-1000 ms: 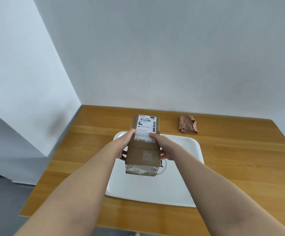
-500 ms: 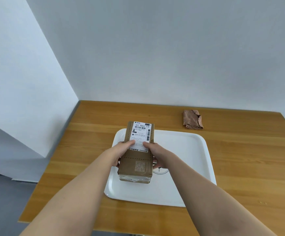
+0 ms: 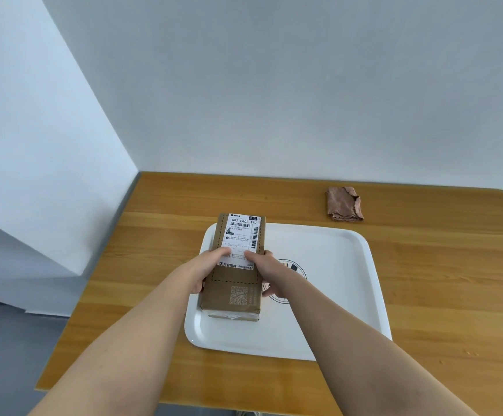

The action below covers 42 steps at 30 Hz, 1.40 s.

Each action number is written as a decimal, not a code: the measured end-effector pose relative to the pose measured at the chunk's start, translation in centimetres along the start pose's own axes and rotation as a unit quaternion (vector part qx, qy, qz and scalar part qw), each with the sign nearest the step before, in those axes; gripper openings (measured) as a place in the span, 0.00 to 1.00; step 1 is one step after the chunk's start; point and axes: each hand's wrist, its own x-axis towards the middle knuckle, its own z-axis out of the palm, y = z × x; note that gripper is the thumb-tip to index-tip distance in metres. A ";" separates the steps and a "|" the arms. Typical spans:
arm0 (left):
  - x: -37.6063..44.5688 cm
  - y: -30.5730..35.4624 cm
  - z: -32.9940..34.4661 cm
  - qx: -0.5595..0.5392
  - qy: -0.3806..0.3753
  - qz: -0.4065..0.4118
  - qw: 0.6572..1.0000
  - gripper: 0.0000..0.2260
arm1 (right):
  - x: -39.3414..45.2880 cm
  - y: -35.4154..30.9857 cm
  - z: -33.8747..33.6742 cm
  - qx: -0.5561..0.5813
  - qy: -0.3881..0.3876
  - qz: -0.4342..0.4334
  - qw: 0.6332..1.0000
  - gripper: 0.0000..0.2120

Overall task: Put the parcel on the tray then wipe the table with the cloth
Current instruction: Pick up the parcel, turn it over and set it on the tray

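1. Two hands clamped on a brown cardboard parcel (image 3: 234, 265), now lowered onto the left part of a white tray (image 3: 340, 265); a second ago held higher, clear of the tray.
2. Left hand (image 3: 206, 273) wrapped round the parcel's left edge, thumb laid across the white shipping label (image 3: 242, 238); right hand (image 3: 269, 276) gripping the right edge the same way, fingers reaching down the side toward the tray floor.
3. Near end of the parcel apparently seated on the tray, with a strip of clear tape showing along its lower front edge; far end overlapping the tray's back-left rim in this view, and whether resting flat or tipped up cannot be told.
4. Round dark logo (image 3: 292, 280) printed at the tray's middle, partly hidden behind the right wrist.
5. Folded brown cloth (image 3: 345, 204) lying untouched on the wooden table (image 3: 439, 250), beyond the tray's far right corner and well apart from both hands.
6. First half of the job judged nearly finished: grip not yet let go, parcel perhaps needing a nudge rightward to sit wholly inside the rim.
7. Wiping still to come, with the reach for the cloth likely falling to the right hand, the nearer of the two.
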 end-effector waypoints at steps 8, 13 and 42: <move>0.7 -0.4 -0.5 -0.001 0.012 -0.013 1.000 0.17 | 0.3 -0.2 0.3 -0.013 -0.003 0.004 1.000 0.31; 1.2 -0.5 -0.9 0.010 0.023 -0.018 1.000 0.17 | 0.3 -0.5 0.4 -0.022 -0.003 0.006 1.000 0.32; -1.8 6.2 10.6 -0.018 0.237 0.320 0.917 0.09 | -4.5 1.3 -10.4 0.011 0.147 -0.035 0.989 0.22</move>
